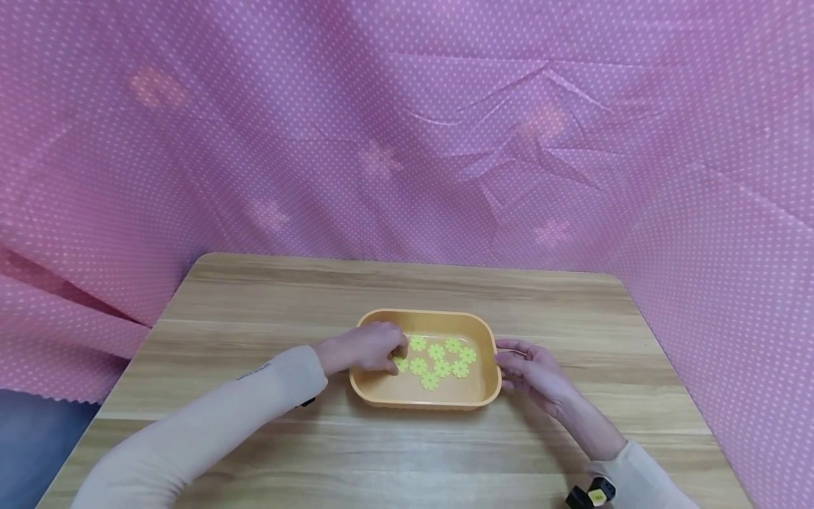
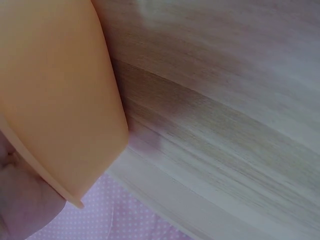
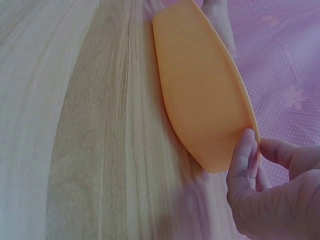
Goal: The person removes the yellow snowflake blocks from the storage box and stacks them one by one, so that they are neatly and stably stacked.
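An orange plastic basin (image 1: 425, 406) with a rounded rim stands on the table. Several yellow flower-shaped pieces (image 1: 436, 351) lie spread over its floor. My left hand (image 1: 376, 346) reaches over the basin's left end, fingers bent down at the leftmost flower piece (image 1: 403, 365), which they partly cover. Whether they pinch it cannot be told; in the left wrist view the basin wall (image 2: 60, 100) hides the fingertips, and only part of the hand (image 2: 25, 200) shows. At the right end, my right hand (image 1: 534, 371) holds the basin's rim between thumb and fingers, seen closer in the right wrist view (image 3: 275, 195).
The wood-grain table (image 1: 407, 452) has rounded far corners. Pink dotted cloth (image 1: 407, 141) hangs behind it and along both sides. A black device with a yellow mark (image 1: 596, 495) sits at the right wrist.
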`<action>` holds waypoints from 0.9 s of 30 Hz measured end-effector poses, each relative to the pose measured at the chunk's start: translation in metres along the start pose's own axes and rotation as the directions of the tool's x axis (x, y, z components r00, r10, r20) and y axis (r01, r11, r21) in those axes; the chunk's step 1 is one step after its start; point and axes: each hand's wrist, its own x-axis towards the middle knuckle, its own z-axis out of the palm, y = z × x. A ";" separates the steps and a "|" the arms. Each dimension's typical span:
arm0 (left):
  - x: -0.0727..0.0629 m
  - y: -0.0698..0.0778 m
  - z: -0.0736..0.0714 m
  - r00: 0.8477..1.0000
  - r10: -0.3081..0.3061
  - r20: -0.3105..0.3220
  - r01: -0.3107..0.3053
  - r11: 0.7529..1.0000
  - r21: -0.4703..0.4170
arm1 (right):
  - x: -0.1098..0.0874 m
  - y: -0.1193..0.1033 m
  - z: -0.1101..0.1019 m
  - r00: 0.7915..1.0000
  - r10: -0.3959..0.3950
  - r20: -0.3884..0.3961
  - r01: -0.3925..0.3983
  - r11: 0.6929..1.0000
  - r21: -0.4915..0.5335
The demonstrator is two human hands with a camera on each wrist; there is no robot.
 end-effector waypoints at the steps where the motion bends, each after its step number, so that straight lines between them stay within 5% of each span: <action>1: 0.000 0.000 0.000 1.000 0.003 0.001 -0.003 1.000 -0.005 | 0.000 0.000 0.000 1.000 0.001 0.001 -0.001 1.000 0.001; 12: 0.003 0.002 -0.001 0.998 -0.053 0.038 0.058 0.989 -0.136 | 0.000 0.001 -0.002 1.000 0.009 -0.013 -0.009 1.000 -0.009; 27: 0.001 0.000 -0.003 1.000 -0.030 -0.008 0.028 0.983 -0.182 | -0.001 0.000 -0.001 1.000 0.004 0.009 -0.004 1.000 0.006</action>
